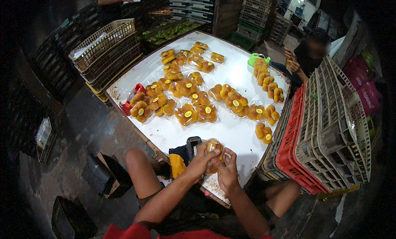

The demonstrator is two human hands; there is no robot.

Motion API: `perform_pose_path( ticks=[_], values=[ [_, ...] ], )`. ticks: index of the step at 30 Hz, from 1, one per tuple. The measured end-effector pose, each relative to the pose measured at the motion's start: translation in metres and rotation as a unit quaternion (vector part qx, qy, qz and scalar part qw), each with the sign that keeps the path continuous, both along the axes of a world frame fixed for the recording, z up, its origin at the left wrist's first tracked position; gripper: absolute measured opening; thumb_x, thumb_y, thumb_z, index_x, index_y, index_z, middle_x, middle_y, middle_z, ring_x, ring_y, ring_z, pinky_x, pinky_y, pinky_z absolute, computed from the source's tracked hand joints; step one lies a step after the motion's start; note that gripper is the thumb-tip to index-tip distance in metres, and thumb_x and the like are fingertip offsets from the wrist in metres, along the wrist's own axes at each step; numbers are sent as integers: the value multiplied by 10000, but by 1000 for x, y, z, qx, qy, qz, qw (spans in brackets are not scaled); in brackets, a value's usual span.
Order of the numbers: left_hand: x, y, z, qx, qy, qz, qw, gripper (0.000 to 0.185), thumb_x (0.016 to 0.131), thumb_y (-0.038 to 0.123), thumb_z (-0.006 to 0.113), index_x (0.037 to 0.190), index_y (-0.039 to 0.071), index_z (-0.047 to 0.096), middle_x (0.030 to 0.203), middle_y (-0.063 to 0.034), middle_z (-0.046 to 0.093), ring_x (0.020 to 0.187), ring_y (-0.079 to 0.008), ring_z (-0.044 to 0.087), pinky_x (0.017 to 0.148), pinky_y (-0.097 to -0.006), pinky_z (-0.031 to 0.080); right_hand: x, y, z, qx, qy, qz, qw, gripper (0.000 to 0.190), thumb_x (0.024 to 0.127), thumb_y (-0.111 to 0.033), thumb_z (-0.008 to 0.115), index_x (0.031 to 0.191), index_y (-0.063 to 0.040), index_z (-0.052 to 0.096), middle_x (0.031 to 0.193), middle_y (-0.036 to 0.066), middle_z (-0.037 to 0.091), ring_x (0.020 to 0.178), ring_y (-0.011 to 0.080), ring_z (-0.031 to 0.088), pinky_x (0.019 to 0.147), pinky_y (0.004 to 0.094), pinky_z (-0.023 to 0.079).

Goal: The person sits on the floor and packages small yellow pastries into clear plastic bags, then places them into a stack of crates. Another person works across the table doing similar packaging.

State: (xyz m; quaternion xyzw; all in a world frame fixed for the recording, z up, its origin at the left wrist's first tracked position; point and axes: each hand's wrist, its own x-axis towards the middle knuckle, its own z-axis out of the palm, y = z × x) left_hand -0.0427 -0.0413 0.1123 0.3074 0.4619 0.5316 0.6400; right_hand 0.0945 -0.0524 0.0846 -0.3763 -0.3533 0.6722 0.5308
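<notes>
Both my hands grip one bread roll in a clear plastic bag (214,145) over the near end of the white table (164,133). My left hand (201,160) holds its left side, thumb across the front. My right hand (227,171) pinches the bag from the right. Just left of them stands a black and yellow tape dispenser (181,157), partly hidden by my left arm. Beyond my hands lie several bagged bread rolls with yellow stickers (187,114), some stacked on others. More bagged rolls (235,103) reach towards the right edge.
Stacked plastic crates flank the table at left (108,50) and right (328,130), a red crate (292,143) among them. A red tape dispenser (126,107) and a green one (255,58) sit near the table's edges. A co-worker (312,50) sits beyond the right side.
</notes>
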Motion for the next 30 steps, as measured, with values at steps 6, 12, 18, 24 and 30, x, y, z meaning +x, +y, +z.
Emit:
perform_pose_path(
  ticks=[6, 12, 18, 24, 30],
  values=[
    [-29, 7, 5, -95, -107, -5, 990, 470, 922, 252, 648, 1314, 55, 480, 1193, -126, 595, 1078, -267, 639, 878, -388, 572, -19, 8, -74, -145, -113, -3, 983, 380, 1063, -396, 497, 1064, -36, 621, 890, 44, 605, 883, 155, 607, 789, 316, 505],
    [-49, 11, 10, -57, -25, 30, 998, 605, 919, 264, 685, 1409, 26, 423, 1204, -126, 574, 1076, -217, 602, 910, -342, 522, -19, -23, -86, 181, -427, 113, 879, 233, 934, -269, 714, 891, -42, 679, 702, 71, 558, 666, 187, 544, 624, 374, 467],
    [-54, 7, 3, -54, 8, -45, 998, 699, 861, 235, 701, 1456, 20, 403, 1233, -119, 571, 1068, -201, 589, 911, -313, 498, 21, -15, -81, 161, -602, 268, 734, 263, 877, -269, 700, 806, -17, 714, 827, 188, 670, 784, 370, 646, 728, 494, 507],
    [-44, -3, 2, -10, 146, -159, 976, 757, 836, 212, 686, 1490, 16, 359, 1217, -118, 576, 1050, -186, 570, 906, -301, 481, 48, 16, 10, 251, -473, 187, 824, 220, 932, -210, 721, 803, -32, 733, 746, 103, 646, 684, 161, 605, 639, 319, 469],
    [-26, -7, 1, -13, 125, -254, 959, 715, 854, 160, 664, 1486, 15, 365, 1225, -108, 580, 1059, -176, 574, 914, -286, 477, 48, 43, 63, 119, -461, 238, 847, 453, 887, -400, 773, 711, -4, 642, 671, 73, 628, 657, 127, 583, 601, 327, 449]
  ],
)
